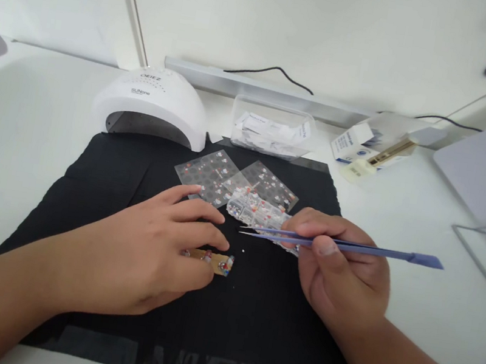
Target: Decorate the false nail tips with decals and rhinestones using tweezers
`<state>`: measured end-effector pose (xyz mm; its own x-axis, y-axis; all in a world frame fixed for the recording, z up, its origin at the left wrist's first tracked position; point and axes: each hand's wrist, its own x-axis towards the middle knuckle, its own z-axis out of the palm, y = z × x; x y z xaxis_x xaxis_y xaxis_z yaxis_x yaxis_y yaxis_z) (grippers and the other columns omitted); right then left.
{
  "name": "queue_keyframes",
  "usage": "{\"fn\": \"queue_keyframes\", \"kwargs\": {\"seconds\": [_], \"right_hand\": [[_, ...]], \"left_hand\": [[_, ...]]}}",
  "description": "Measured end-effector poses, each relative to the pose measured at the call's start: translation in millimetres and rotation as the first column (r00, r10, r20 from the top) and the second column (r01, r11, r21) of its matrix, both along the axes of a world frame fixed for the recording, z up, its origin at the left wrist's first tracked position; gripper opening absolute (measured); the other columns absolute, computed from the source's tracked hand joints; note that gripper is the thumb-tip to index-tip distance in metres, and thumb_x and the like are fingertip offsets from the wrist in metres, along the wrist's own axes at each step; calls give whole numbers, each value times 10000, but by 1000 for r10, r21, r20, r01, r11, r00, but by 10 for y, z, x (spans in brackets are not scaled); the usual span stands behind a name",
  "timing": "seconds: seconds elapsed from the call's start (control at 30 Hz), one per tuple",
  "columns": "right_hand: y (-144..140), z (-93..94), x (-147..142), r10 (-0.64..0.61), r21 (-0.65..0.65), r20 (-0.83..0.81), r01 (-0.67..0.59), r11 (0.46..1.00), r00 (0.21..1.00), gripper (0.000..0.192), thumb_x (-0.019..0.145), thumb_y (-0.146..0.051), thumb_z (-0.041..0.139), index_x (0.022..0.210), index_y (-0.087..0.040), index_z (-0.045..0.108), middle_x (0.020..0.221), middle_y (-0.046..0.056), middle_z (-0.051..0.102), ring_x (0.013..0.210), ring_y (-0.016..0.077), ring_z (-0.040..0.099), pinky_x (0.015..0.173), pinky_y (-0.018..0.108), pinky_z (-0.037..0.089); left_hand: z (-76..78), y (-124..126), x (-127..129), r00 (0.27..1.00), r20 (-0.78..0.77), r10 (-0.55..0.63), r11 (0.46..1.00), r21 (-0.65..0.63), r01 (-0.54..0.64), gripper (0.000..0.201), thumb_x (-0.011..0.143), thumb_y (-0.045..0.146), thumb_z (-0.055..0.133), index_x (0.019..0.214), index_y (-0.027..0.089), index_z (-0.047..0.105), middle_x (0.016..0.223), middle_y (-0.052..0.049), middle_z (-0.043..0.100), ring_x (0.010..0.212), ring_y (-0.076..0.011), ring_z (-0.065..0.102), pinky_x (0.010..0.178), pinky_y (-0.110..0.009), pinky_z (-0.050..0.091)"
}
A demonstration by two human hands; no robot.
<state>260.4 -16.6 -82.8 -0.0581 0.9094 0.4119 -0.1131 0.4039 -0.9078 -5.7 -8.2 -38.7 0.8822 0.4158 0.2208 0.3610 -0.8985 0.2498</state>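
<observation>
My left hand holds a short tan strip low over the black mat, its thumb along the near edge and its other fingers curved above. Small decorated nail tips sit in a row on the strip; the one at the right end has coloured gems. The strip's left part is hidden by the hand. My right hand is closed around blue tweezers, whose thin points face left, slightly apart. Behind the tweezers lies a clear compartment case of small gems and charms, partly covered by the right hand.
Two clear sticker sheets overlap beyond the hands on the black mat. A white nail lamp stands back left. Behind are a clear tray of white packets and a small white box. A tiny white bead lies on the mat.
</observation>
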Motion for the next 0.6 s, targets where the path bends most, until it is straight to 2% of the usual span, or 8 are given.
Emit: {"fn": "queue_keyframes", "kwargs": {"seconds": [0.17,0.3,0.4,0.47,0.6], "right_hand": [[1,1,-16,-10,6,-22,11,1000,1000,98,922,-325,697,933,-279,783,759,18,678,713,174,620,658,353,495],[-5,9,-11,-7,8,-23,7,1000,1000,104,918,-339,700,926,-280,786,742,20,674,703,179,620,658,361,499],[-8,7,-2,-9,8,-22,9,1000,1000,98,918,-334,699,933,-290,785,757,20,680,713,183,626,663,365,509],[-7,3,-2,-11,1,-19,11,1000,1000,98,917,-336,699,930,-287,784,756,20,683,714,182,627,659,360,510],[-6,7,-14,-5,-3,-20,5,1000,1000,102,905,-343,712,911,-271,784,739,19,678,701,177,627,640,343,504]], "left_hand": [[41,-7,-21,999,36,-25,999,-21,26,191,962,171,542,1052,240,695,1342,-10,631,1363,-253,453,1206,-471,261],[75,48,-53,994,111,-13,999,-40,18,226,925,122,540,1067,226,683,1284,-44,640,1322,-252,472,1152,-447,343],[106,110,-100,994,106,31,996,-90,-22,161,903,167,576,1028,217,663,1241,-57,638,1201,-237,550,1057,-418,418],[126,143,-133,996,39,82,989,-130,-76,176,863,235,635,1037,208,641,1154,-57,654,1048,-224,603,948,-406,453],[144,155,-172,952,-244,185,956,-180,-232,256,767,336,738,980,232,640,918,1,665,834,-207,621,785,-387,423]]}}
